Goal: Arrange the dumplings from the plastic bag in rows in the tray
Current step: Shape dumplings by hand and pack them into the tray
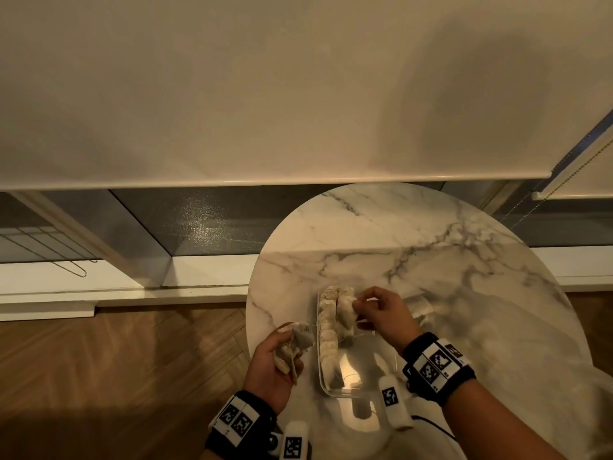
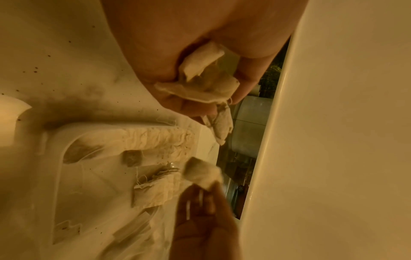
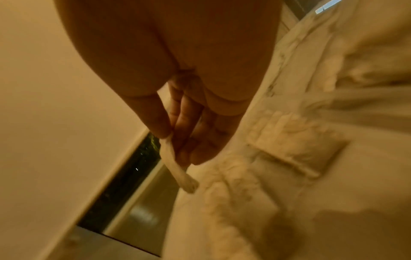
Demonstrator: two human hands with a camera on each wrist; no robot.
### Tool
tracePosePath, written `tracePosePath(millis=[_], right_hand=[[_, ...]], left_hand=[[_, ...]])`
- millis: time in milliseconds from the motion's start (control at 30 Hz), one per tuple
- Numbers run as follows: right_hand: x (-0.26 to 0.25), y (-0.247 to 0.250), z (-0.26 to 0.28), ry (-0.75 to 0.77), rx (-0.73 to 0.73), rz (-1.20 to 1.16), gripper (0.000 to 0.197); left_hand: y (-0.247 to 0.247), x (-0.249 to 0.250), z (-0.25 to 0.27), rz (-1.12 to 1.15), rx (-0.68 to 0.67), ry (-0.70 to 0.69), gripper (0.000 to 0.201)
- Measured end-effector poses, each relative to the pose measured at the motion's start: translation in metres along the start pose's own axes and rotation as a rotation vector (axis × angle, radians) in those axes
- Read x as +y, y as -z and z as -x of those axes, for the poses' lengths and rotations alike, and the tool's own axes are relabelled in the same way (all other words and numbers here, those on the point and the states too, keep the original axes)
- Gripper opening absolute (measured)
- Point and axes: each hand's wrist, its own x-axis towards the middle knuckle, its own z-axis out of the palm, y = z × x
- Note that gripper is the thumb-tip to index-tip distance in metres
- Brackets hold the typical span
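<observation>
1. Head view: a clear tray (image 1: pixel 356 388) sits on the round marbled surface (image 1: pixel 414 234). One full row of dumplings (image 1: pixel 328 333) runs along the tray's left side, and a shorter second row (image 1: pixel 345 310) lies just beside it at the far end. The right hand (image 1: pixel 381 313) is over the tray's far end, its fingers pinching a dumpling against the second row. The left hand (image 1: pixel 277 363) is just left of the tray, fingers curled round a small bunch of dumplings (image 1: pixel 293 346). A crumpled plastic bag (image 1: pixel 423 308) lies on the surface beyond the right hand.

2. Left wrist view: the left hand (image 2: pixel 177 52) grips several pale, folded dumplings (image 2: pixel 200 82), one hanging below the fingers. Below, the tray (image 2: pixel 58 176) shows the long row against its wall. The right hand (image 2: pixel 204 219) pinches one blurred dumpling (image 2: pixel 201 173) above the tray.

3. Right wrist view: blurred. The right hand's fingers (image 3: pixel 191 133) are narrow, pinching one dumpling (image 3: pixel 177 170) by its edge. Rows of dumplings (image 3: pixel 233 202) lie below it.
</observation>
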Motion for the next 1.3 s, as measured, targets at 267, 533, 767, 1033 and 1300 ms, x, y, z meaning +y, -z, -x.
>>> tracePosePath(millis=[267, 533, 767, 1033, 1300], right_hand=[[0.063, 0.005, -0.022, -0.18, -0.244, 0.687, 0.01], [0.07, -0.008, -0.036, -0.108, -0.061, 0.814, 0.004], [0.061, -0.014, -0.049, -0.089, -0.03, 0.825, 0.002], [0.058, -0.016, -0.053, -0.093, -0.035, 0.819, 0.003], [0.055, -0.01, -0.05, -0.142, 0.011, 0.789, 0.012]], left_hand=[[0.005, 0.001, -0.006, -0.008, 0.086, 0.028, 0.013], [0.004, 0.002, -0.008, 0.004, 0.099, 0.027, 0.013], [0.006, 0.002, -0.011, -0.007, 0.118, 0.039, 0.012], [0.006, 0.002, -0.013, -0.004, 0.107, 0.036, 0.013], [-0.001, 0.003, -0.01, -0.009, 0.067, 0.08, 0.017]])
